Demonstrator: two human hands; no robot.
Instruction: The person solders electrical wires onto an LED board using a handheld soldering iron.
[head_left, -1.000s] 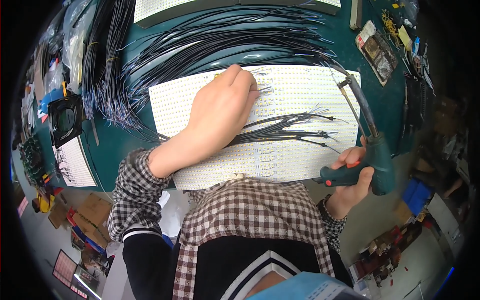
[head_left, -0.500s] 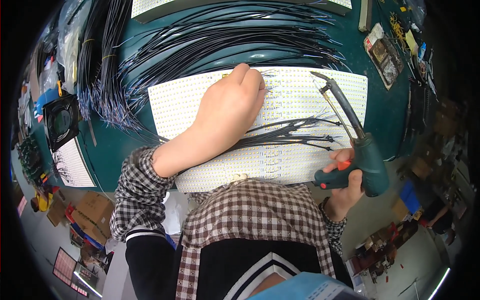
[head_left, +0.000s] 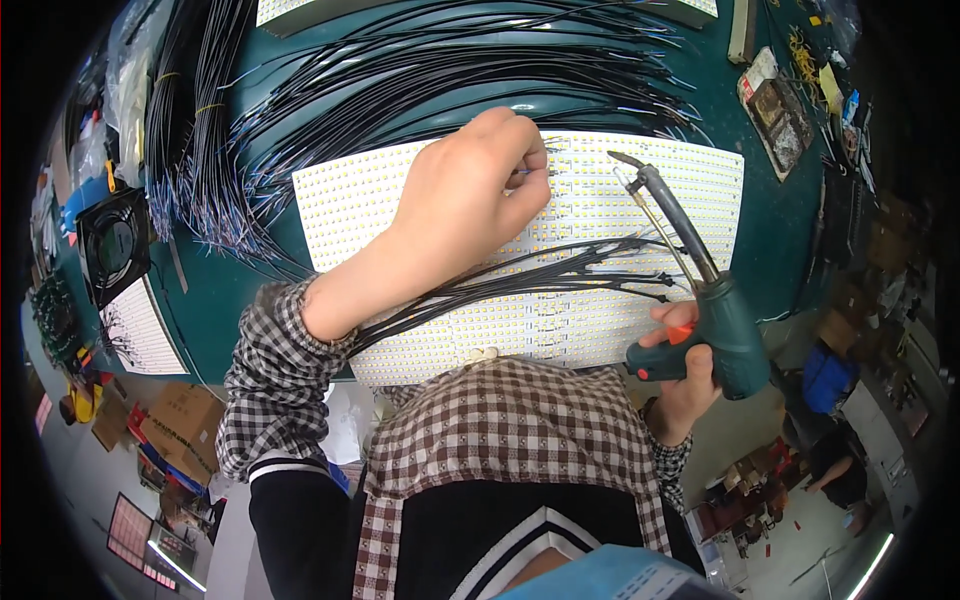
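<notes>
A white LED panel point(head_left: 350, 200), dotted with small yellow lights, lies before me. Over its far half is my left hand point(head_left: 475, 185), closed with thumb and fingertips pinched together. Thin wire ends show beside its fingertips; most of the wire is hidden by the hand. My right hand point(head_left: 690, 375) grips the handle of a green soldering gun point(head_left: 735, 340) with a red trigger. Its dark tip point(head_left: 625, 158) points up and left above the panel, apart from the left hand. A bunch of black wires point(head_left: 540, 275) lies across the panel under my left forearm.
Many loose black wires point(head_left: 470, 75) spread behind the panel, and tied wire bundles point(head_left: 205, 110) lie at left. A grimy tray point(head_left: 778, 115) sits at far right. A black fan point(head_left: 112, 245) stands at left. Another person point(head_left: 835, 460) is at lower right.
My left hand has shifted slightly to the right and its fingers have curled further round. The soldering gun has moved a little left and down.
</notes>
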